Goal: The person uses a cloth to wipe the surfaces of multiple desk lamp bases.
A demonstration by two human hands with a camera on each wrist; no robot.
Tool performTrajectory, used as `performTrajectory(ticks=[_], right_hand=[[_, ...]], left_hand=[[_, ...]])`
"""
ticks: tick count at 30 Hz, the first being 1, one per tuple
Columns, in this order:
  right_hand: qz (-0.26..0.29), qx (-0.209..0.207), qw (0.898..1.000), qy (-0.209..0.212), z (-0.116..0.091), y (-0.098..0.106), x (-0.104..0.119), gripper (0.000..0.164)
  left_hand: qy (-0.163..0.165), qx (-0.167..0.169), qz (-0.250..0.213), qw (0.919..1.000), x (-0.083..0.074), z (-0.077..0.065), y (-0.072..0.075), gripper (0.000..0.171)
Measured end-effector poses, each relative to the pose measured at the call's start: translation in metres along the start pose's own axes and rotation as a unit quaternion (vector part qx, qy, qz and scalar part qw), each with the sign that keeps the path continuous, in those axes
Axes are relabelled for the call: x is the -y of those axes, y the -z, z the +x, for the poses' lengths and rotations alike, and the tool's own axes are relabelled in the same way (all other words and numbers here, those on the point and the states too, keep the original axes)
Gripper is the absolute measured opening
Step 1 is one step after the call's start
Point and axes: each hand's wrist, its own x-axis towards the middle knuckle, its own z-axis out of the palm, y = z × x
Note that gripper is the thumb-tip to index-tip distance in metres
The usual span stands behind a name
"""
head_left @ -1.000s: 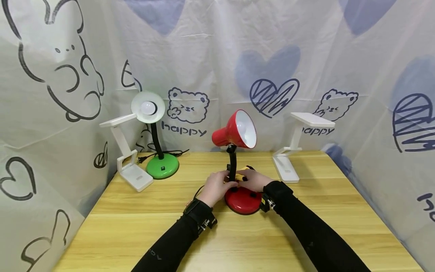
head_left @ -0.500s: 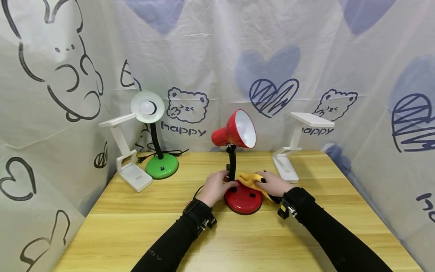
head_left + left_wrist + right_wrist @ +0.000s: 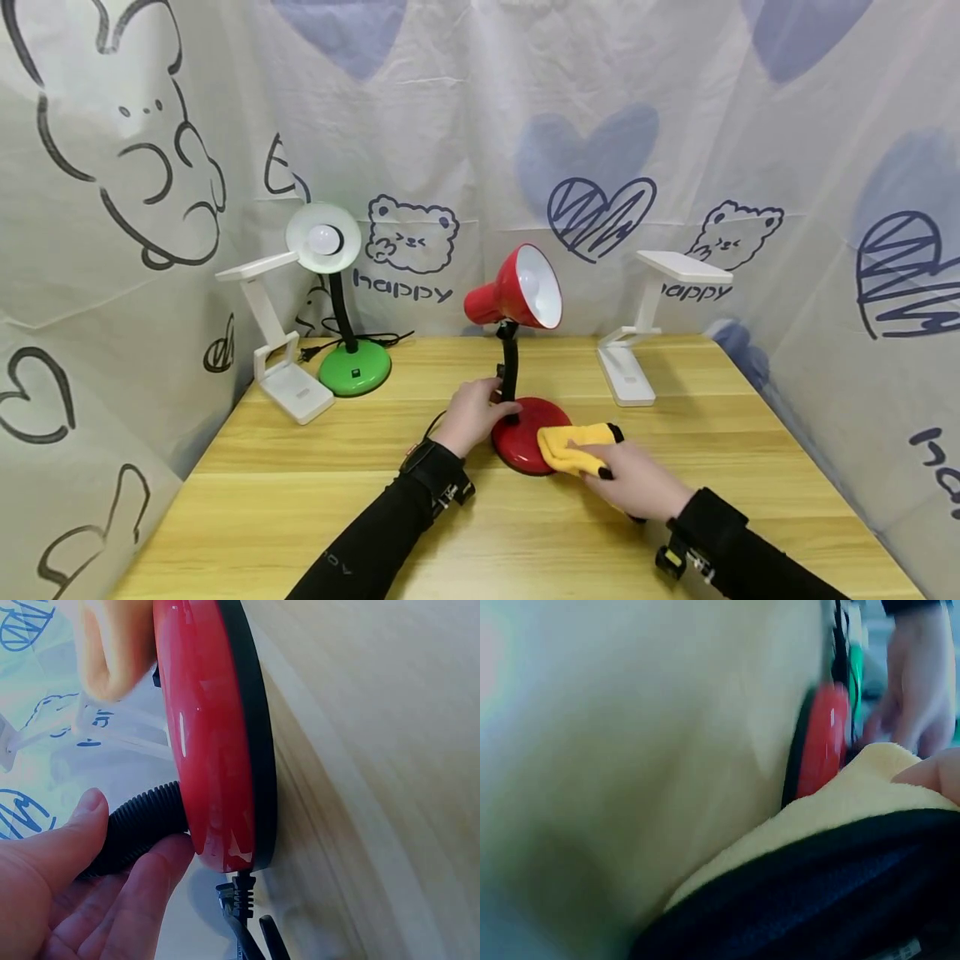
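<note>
The red lamp (image 3: 517, 287) is stood upright on the worktop (image 3: 262, 525), set in from the far edge, about midway between the left and right edges. Its black neck (image 3: 510, 367) is gripped low down by the left hand (image 3: 472, 417), the thumb on one side and the fingers curled round the other. A yellow cloth (image 3: 573, 447) is pinched by the right hand (image 3: 633, 479) at the near right rim of the red base (image 3: 517, 450); that forearm is angled in from the near right.

"happy" can be read on the curtain (image 3: 465, 150) behind the far edge, and again by the far right corner, where the word is partly covered by a white lamp (image 3: 628, 375). Pale letters on the left sleeve (image 3: 360, 533) cannot be made out.

The neck's ribbing and the cord's entry (image 3: 243, 889) into the base are shown only by the left wrist view; the cloth's broad dark border (image 3: 802, 892) is best shown by the right.
</note>
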Motion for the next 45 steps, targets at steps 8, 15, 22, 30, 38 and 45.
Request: performTrajectory(ticks=[8, 15, 22, 30, 38, 45], right_hand=[[-0.116, 0.042, 0.984, 0.128, 0.004, -0.033, 0.045, 0.054], [-0.234, 0.004, 0.958, 0.163, 0.044, -0.047, 0.075, 0.05], [-0.276, -0.034, 0.95, 0.146, 0.074, -0.057, 0.086, 0.058], [-0.261, -0.014, 0.953, 0.152, 0.066, -0.052, 0.085, 0.04], [-0.185, -0.005, 0.976, 0.115, 0.019, -0.029, 0.062, 0.041], [-0.12, -0.022, 0.992, 0.02, -0.004, -0.007, 0.027, 0.047]], left_hand=[[-0.009, -0.015, 0.018, 0.9997, 0.002, 0.0, -0.001, 0.028], [-0.012, -0.007, 0.014, 0.9998, 0.001, -0.002, 0.001, 0.028], [-0.024, 0.001, 0.008, 0.9997, -0.003, -0.005, 0.005, 0.019], [-0.022, 0.012, 0.013, 0.9996, -0.003, -0.006, 0.005, 0.023], [-0.013, 0.016, 0.014, 0.9997, -0.004, -0.005, 0.003, 0.03], [-0.005, 0.014, 0.009, 0.9999, -0.005, -0.003, 0.003, 0.025]])
